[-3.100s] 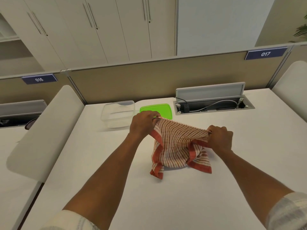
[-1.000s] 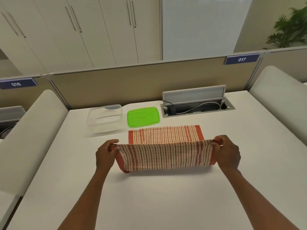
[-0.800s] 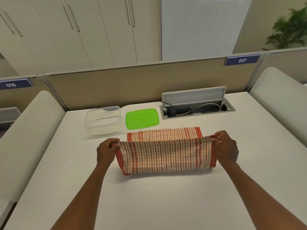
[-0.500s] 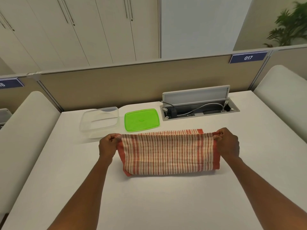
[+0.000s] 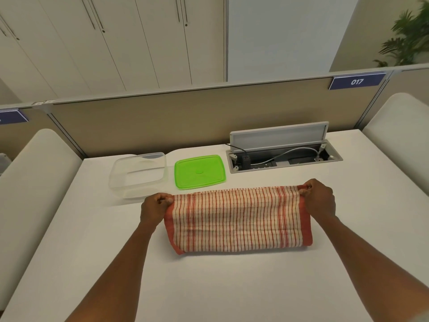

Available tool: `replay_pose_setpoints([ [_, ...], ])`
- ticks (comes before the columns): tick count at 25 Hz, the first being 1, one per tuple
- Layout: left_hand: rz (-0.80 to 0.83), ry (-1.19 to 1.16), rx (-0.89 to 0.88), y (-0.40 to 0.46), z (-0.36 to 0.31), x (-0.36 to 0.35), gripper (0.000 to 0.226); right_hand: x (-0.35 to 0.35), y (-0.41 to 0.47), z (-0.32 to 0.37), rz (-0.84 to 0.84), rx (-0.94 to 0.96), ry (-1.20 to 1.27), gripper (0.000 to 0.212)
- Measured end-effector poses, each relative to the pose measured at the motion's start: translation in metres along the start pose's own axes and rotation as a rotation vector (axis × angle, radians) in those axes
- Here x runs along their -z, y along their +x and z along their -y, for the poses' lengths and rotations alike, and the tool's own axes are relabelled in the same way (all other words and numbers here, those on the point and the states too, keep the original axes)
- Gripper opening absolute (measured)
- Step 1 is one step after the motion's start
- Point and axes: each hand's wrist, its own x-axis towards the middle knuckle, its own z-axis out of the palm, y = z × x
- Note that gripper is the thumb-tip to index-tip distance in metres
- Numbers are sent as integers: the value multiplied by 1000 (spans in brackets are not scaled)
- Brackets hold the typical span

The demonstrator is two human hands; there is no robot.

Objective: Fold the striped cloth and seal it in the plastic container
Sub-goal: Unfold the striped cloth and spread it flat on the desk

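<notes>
The striped cloth [image 5: 236, 219], cream with red stripes and red borders, lies doubled over in a long rectangle on the white table [image 5: 209, 282]. My left hand [image 5: 154, 209] pinches its far left corner. My right hand [image 5: 320, 199] pinches its far right corner. The fold runs along the near edge. The clear plastic container [image 5: 139, 174] stands without a lid behind the left hand. Its green lid [image 5: 199, 171] lies flat beside it, just beyond the cloth's far edge.
An open cable box [image 5: 283, 156] with a raised flap and plugs is sunk into the table at the back right. A beige partition [image 5: 185, 117] closes the far side. Padded white dividers [image 5: 34, 182] flank the table left and right.
Both hands carried the cloth's near edge away from me over its far half, so the far edges now meet and the lower layer is covered. The view shifted slightly.
</notes>
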Motion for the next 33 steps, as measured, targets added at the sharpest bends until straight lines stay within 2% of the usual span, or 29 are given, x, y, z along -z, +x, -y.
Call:
replay_pose_setpoints([
  [4, -7, -11, 64, 13, 4, -13, 15, -15, 13, 2, 43, -30, -85, 14],
  [13, -182, 253, 152, 43, 15, -46, 6, -50, 49, 6, 39, -30, -120, 18],
  [18, -272, 248, 143, 46, 22, -54, 12, -62, 57, 1, -12, 1, -148, 21],
  [22, -277, 206, 103, 49, 25, -63, 13, -76, 61, -7, 16, -30, -154, 21],
  [25, -233, 137, 68, 50, 24, -67, 12, -83, 58, -7, 49, -77, -101, 37],
  [29, -262, 211, 22, 36, 23, -64, 35, -89, 36, -6, -16, 46, -161, 36],
  [33, -324, 352, -39, -13, 31, -67, 40, -91, -2, -14, -48, 178, -254, 36],
])
